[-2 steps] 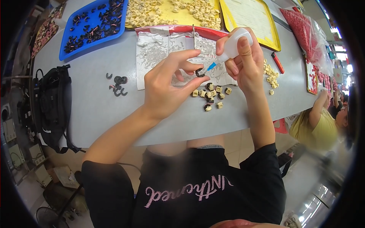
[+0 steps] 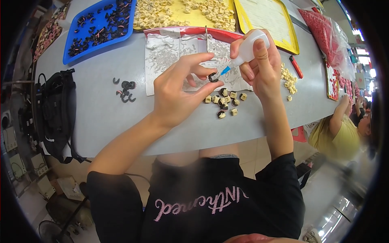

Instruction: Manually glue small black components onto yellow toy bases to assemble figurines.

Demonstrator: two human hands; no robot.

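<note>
Between the thumb and a finger of my left hand [image 2: 174, 89] is a small black C-shaped piece [image 2: 212, 77]. My right hand [image 2: 263, 67] grips a white squeeze bottle [image 2: 248, 49], tilted down to the left. Its blue-hubbed needle tip [image 2: 225, 71] points at the black piece, and the fine needle end is at or very near it. Below the hands, on the grey table, lies a group of small cream square pieces [image 2: 233, 95], several of them joined with black pieces. To the left rest several loose black C-shaped pieces [image 2: 128, 86].
A blue tray [image 2: 69, 50] of black pieces stands at the far left, beside a yellow tray [image 2: 186, 8] of cream pieces. White paper [image 2: 162, 60] lies under my hands. On the right are a red cutter [image 2: 296, 67], loose cream pieces [image 2: 289, 79] and a bag of red pieces [image 2: 322, 32]. A black bag [image 2: 58, 113] lies left.
</note>
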